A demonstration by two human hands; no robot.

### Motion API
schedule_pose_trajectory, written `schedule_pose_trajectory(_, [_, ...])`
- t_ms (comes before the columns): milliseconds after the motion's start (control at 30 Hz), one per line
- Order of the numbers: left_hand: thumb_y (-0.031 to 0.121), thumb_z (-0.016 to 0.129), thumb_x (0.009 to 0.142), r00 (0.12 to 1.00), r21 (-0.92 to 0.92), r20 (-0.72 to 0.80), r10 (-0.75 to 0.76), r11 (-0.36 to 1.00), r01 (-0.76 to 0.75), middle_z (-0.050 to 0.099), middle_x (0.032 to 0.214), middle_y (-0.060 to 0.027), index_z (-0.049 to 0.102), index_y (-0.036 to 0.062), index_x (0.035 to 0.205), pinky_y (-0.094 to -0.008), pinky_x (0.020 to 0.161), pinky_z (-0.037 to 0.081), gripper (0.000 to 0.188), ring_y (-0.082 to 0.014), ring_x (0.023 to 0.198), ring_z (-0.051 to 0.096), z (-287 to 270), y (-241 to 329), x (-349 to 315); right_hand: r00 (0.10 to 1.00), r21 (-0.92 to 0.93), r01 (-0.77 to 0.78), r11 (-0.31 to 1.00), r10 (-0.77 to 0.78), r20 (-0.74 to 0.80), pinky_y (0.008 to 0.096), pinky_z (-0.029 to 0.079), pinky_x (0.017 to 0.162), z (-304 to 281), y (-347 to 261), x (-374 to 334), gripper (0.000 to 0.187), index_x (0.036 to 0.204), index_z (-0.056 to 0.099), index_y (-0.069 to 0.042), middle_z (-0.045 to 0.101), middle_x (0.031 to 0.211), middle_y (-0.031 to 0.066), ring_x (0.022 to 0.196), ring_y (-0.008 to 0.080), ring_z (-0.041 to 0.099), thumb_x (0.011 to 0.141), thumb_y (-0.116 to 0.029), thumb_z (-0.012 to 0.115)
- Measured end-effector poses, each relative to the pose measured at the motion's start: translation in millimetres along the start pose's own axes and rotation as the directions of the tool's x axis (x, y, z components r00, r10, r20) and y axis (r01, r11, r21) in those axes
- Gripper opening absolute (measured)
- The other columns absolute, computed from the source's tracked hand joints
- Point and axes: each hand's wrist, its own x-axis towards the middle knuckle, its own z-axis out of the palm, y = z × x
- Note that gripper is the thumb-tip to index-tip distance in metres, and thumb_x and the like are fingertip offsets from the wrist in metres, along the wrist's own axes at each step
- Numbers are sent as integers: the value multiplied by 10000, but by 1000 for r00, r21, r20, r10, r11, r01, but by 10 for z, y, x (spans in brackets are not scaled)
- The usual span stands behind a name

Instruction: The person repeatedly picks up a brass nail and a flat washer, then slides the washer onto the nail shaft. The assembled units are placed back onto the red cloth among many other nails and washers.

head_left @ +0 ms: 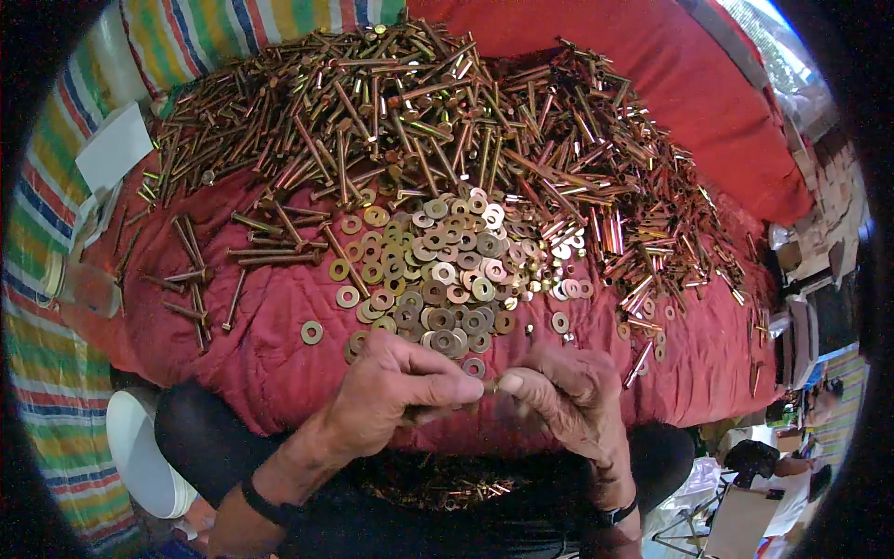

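Observation:
My left hand and my right hand meet fingertip to thumb just in front of the washers. Both are closed in a pinch around a small metal piece between them, too small and hidden to name. Right beyond my fingers lies a heap of flat brass-coloured washers. Small nuts are scattered at its right side. Behind it rises a large pile of long bolts. Shorter metal sleeves seem to make up the right part of the pile.
Everything lies on a red padded cloth. A few loose bolts rest at the left. More metal parts sit low between my legs. A white bucket stands at the lower left. Another person is farther off at the right.

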Motion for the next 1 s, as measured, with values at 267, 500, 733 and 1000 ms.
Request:
schedule_pose_trajectory(267, [12,659,835,776,939,113,621,189,-288,745,941,-143,774,45,993,-410,790,577,198,-328,884,735,-378,193,55,810,-47,-34,998,0,-586,258,429,621,-628,410,414,333,949,736,13,649,761,10,688,84,566,913,-309,812])
schedule_pose_trajectory(500, [0,640,767,611,969,149,778,-238,66,725,1159,-132,746,44,1053,-447,941,515,308,-325,1105,659,-1026,109,342,837,-799,-174,576,-341,-429,435,548,899,-937,1319,775,464,1222,707,-18,716,1183,177,1047,347,692,857,-284,816])
schedule_pose_trajectory(733, [4,699,750,650,953,154,744,-286,102,695,1094,-114,733,43,1057,-449,942,506,311,-331,1076,633,-1093,72,370,769,-875,-121,468,-513,-381,462,540,836,-870,1517,864,333,1113,758,-75,688,1041,153,991,355,682,872,-303,787])
schedule_pose_trajectory(1000, [17,748,820,541,999,20,841,-43,29,685,985,-108,722,28,999,-400,819,538,181,-306,941,664,-836,191,192,849,-776,-328,539,-191,-492,461,545,790,-757,1186,847,284,1080,766,-98,676,961,137,910,358,692,878,-297,763])
